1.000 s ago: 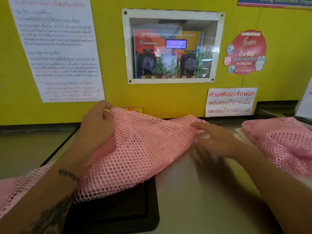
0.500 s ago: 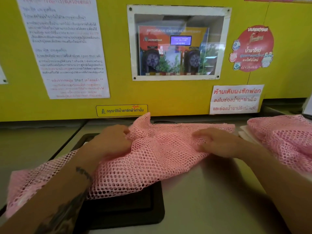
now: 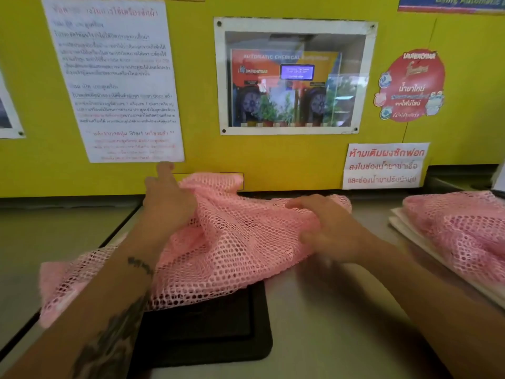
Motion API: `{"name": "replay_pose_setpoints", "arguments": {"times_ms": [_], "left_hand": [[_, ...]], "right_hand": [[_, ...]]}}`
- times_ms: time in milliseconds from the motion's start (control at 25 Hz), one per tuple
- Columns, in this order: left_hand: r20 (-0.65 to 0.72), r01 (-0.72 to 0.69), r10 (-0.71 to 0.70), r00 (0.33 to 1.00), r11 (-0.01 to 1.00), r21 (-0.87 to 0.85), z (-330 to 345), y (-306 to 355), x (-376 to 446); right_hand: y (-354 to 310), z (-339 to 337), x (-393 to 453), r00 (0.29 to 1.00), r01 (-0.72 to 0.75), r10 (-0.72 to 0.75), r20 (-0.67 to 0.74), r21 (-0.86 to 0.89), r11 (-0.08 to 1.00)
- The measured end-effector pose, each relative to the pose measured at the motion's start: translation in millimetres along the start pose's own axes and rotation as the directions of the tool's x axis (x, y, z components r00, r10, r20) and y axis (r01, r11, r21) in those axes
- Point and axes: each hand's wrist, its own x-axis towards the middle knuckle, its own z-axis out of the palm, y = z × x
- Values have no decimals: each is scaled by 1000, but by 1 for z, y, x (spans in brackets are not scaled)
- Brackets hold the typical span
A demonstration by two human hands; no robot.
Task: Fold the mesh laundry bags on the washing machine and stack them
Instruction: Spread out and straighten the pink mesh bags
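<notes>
Left hand [image 3: 166, 206] gripping mesh bag [image 3: 235, 242] edge, right hand [image 3: 328, 228] pressing flat

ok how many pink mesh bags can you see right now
2. One bag lies crumpled on the washer top under both hands. The other bag sits at the right edge, partly cut off, so more may be stacked there unseen.

Grey washer top [image 3: 328, 324]: pink mesh bag [image 3: 232, 250], black panel [image 3: 202, 332], bag stack [image 3: 464, 231].
</notes>
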Motion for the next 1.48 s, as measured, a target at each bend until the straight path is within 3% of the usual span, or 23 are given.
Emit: {"name": "replay_pose_setpoints", "arguments": {"times_ms": [40,80,160,200,240,320,360,440,560,640,720,800,840,1040,1240,1360,1480], "left_hand": [[19,13,-15,1000,995,96,-4,-2,-1],[-27,-54,58,998,990,133,-8,1,-6],[-75,-349,349,934,937,15,-11,17,-23],[36,-451,455,890,888,-88,-7,26,-36],[230,-487,509,829,861,-150,1,33,-50],[607,-538,440,662,842,-24,24,37,-71],[703,-595,366,610,797,101,37,33,-74],[657,-622,367,658,758,199,48,25,-67],[460,-419,367,809,908,12,45,19,-51],[398,-261,274,875,961,-86,44,15,-41],[357,-161,203,912,977,-143,44,11,-34],[328,-118,176,928,975,-189,44,8,-28],[337,-121,179,924,975,-186,43,8,-26],[470,-189,233,852,972,-138,43,14,-31],[329,-217,257,909,964,-153,49,19,-35],[166,-195,224,960,965,-175,38,9,-27],[227,-151,188,956,974,-169,20,8,-15]], "right_hand": [[3,5,2,999,-16,12,-30,-133,991],[6,5,4,993,-45,17,-117,-242,969],[10,2,5,955,-109,6,-295,-334,936],[13,1,6,944,-138,24,-329,-326,935],[15,-1,7,945,-153,52,-324,-295,943],[17,-5,6,961,-162,96,-257,-247,955],[17,-8,4,966,-151,94,-242,-226,963],[20,-14,2,958,-82,36,-285,-152,985],[18,-16,-1,958,44,-27,-285,51,998],[14,-7,0,982,115,-94,-166,118,986],[10,6,2,992,122,-123,14,63,991],[9,19,6,986,110,-99,131,-84,990],[9,22,8,989,97,-81,123,-128,987],[1,25,3,993,72,-83,-83,-123,990],[-19,22,5,948,200,-237,-212,-183,963],[9,-12,2,963,185,-212,-166,-165,969],[47,-67,-19,999,19,-27,-40,-177,984]]}}
